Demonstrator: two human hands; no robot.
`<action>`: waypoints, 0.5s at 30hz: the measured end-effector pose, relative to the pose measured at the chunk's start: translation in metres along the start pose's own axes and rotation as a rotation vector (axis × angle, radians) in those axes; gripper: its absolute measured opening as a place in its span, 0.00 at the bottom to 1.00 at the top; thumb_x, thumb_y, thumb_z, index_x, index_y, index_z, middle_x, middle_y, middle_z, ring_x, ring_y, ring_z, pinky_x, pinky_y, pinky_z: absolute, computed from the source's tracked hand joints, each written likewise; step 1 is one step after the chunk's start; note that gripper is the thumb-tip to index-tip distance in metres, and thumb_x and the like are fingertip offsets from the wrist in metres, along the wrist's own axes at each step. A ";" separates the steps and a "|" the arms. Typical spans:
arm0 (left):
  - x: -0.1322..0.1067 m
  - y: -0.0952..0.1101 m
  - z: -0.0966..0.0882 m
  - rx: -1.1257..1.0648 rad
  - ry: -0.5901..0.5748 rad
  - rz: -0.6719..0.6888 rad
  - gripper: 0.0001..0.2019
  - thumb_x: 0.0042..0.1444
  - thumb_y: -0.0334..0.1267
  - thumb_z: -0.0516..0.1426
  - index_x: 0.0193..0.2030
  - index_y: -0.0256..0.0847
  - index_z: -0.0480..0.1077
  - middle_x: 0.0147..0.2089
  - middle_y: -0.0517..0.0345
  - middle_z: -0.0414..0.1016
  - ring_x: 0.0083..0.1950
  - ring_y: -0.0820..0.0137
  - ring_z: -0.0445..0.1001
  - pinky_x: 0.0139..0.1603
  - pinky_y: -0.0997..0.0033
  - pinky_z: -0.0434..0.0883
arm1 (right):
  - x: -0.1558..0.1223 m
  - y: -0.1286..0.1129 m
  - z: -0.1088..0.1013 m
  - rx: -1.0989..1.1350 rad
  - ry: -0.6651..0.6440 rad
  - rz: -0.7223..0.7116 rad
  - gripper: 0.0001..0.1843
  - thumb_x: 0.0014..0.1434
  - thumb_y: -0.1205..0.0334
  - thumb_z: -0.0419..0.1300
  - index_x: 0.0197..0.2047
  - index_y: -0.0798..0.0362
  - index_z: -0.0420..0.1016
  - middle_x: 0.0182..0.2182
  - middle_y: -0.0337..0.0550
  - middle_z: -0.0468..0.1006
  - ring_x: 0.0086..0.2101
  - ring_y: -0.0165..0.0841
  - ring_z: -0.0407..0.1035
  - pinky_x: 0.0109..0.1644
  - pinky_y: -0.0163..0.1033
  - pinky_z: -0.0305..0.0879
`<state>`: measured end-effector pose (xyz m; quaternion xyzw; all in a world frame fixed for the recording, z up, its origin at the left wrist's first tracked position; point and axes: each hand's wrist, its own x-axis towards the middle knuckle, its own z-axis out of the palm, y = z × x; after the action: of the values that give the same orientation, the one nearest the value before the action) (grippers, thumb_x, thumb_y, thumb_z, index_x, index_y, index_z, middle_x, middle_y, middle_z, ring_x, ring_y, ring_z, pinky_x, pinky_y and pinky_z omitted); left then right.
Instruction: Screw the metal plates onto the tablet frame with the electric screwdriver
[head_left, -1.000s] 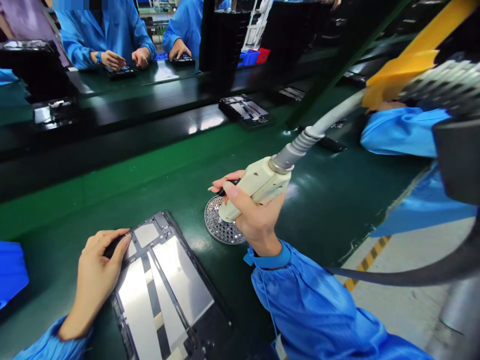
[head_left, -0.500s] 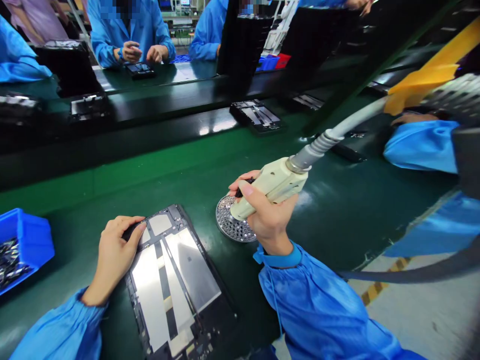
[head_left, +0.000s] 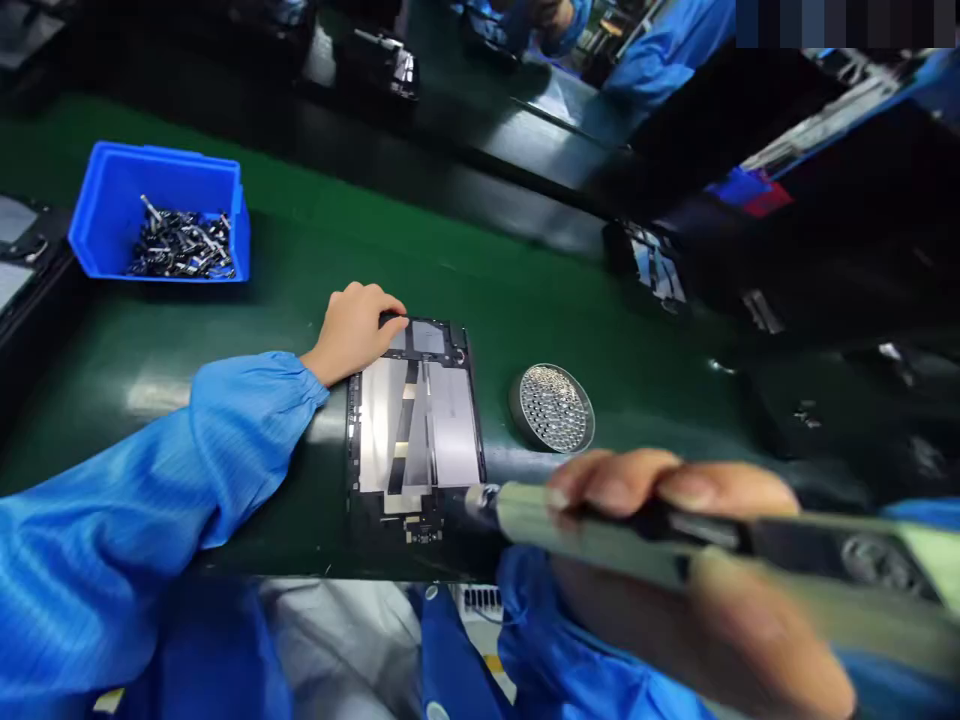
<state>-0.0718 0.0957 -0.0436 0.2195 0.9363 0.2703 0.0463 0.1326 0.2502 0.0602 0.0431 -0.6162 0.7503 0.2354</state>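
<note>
An open tablet chassis with silver panels lies on the green belt in front of me. My left hand rests curled on its far left corner, fingers pressing the frame. Close to the camera and blurred, my right hand is wrapped round a cream electric screwdriver. The tool lies nearly level, and its tip sits over the chassis's near right corner. A round perforated screw dish stands just right of the chassis, apart from both hands.
A blue bin of small metal parts stands at the far left. More chassis lie on the dark raised belt beyond. Co-workers in blue sleeves work across the line. A black tray edge is at far left.
My right hand has lifted the screwdriver off the screw dish and swung it near the camera, tip toward the chassis. The view has turned left and down. My left hand stays on the chassis.
</note>
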 end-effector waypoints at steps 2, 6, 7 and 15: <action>-0.001 0.002 0.002 -0.014 -0.001 -0.005 0.11 0.67 0.39 0.60 0.51 0.42 0.81 0.52 0.53 0.78 0.58 0.55 0.70 0.56 0.54 0.62 | -0.019 0.002 0.008 0.061 -0.126 0.005 0.09 0.67 0.60 0.64 0.49 0.52 0.77 0.36 0.41 0.77 0.38 0.30 0.74 0.46 0.36 0.77; -0.001 0.005 0.005 -0.036 -0.007 0.008 0.11 0.68 0.39 0.59 0.52 0.41 0.81 0.53 0.52 0.78 0.60 0.54 0.69 0.58 0.51 0.62 | -0.031 0.011 0.007 0.033 -0.287 0.024 0.12 0.69 0.61 0.60 0.54 0.53 0.75 0.40 0.42 0.77 0.42 0.31 0.74 0.49 0.39 0.76; -0.001 0.006 0.005 -0.036 -0.010 0.012 0.12 0.68 0.39 0.59 0.52 0.40 0.81 0.52 0.52 0.78 0.60 0.53 0.69 0.59 0.51 0.62 | -0.031 0.013 0.005 0.028 -0.287 0.023 0.12 0.69 0.62 0.60 0.54 0.53 0.75 0.40 0.42 0.77 0.42 0.32 0.74 0.49 0.39 0.76; -0.001 0.010 0.005 -0.039 -0.045 0.030 0.13 0.69 0.39 0.57 0.52 0.39 0.81 0.52 0.50 0.77 0.60 0.52 0.68 0.57 0.51 0.62 | -0.029 0.018 0.000 -0.027 -0.272 0.050 0.11 0.66 0.62 0.61 0.51 0.51 0.76 0.36 0.44 0.76 0.37 0.34 0.72 0.41 0.41 0.75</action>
<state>-0.0660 0.1055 -0.0422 0.2387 0.9261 0.2844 0.0676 0.1506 0.2389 0.0333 0.1256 -0.6535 0.7348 0.1314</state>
